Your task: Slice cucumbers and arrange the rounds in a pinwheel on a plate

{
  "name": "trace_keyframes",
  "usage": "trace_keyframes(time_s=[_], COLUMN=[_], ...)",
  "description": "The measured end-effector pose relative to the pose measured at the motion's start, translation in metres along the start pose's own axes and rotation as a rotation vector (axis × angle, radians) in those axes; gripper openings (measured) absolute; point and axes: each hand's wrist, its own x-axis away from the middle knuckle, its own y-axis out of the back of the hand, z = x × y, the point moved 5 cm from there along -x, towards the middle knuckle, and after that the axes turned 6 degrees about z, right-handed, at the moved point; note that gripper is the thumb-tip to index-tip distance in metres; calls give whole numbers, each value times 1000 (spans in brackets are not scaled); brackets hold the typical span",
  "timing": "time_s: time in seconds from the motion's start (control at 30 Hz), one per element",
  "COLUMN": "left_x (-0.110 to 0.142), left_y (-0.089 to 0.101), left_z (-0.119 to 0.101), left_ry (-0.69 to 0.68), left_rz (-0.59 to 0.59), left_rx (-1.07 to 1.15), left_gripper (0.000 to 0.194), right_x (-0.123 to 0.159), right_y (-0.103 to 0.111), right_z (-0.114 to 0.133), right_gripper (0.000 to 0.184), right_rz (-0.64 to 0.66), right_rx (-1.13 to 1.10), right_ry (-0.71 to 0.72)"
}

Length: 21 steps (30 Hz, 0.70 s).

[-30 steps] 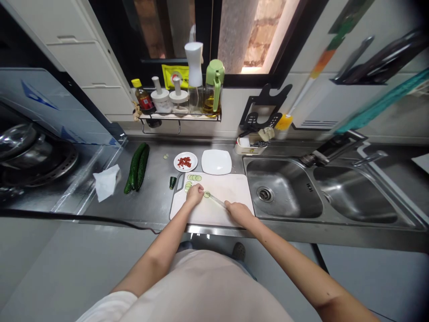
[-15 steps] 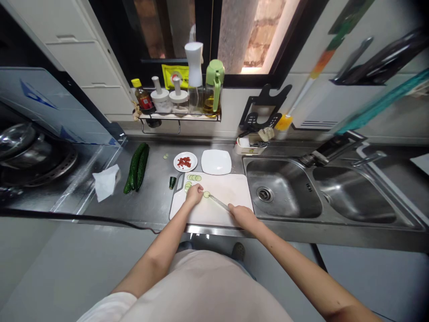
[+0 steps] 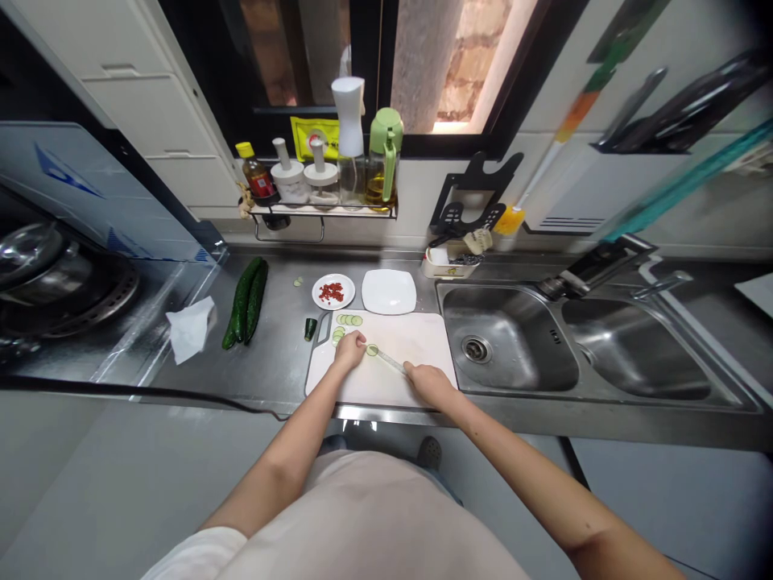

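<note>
My right hand [image 3: 426, 382] is closed around the handle of a knife [image 3: 391, 361], whose blade points left across the white cutting board [image 3: 411, 332]. The blade tip touches or lies right beside a round cucumber slice [image 3: 371, 350]. Just left of that slice, my left hand [image 3: 350, 350] rests on the board with its fingers curled together; what they hold, if anything, is hidden. A row of thin cucumber slices [image 3: 349, 320] lies along the board's far left part. More slices [image 3: 339, 333] sit between that row and my left hand, partly covered by it.
Behind the board stand a plate of chopped red pieces [image 3: 332, 292] and a white square plate [image 3: 389, 292]. Left of it are a cucumber end [image 3: 310, 329], whole cucumbers [image 3: 246, 302] and a white paper [image 3: 192, 329]. The sink [image 3: 508, 338] adjoins on the right; a bottle rack [image 3: 324, 211] hangs above.
My right hand has shifted slightly left with the knife, its blade sliding toward the slice. My left hand stays in place.
</note>
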Motion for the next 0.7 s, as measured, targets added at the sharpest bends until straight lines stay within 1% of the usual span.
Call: trace_keyframes(time_s=[0.3, 0.57, 0.7], left_x=[1, 0, 0], left_y=[0, 0, 0], left_z=[0, 1, 2], left_ry=[18, 6, 4], left_rz=[4, 1, 3], left_rx=[21, 14, 19], left_gripper=[16, 16, 16], right_x=[-5, -2, -3], right_y=[4, 19, 23], right_z=[3, 2, 1], right_gripper=[28, 31, 31], right_rz=[0, -12, -24], right_rx=[-7, 74, 108], right_ry=[9, 53, 50])
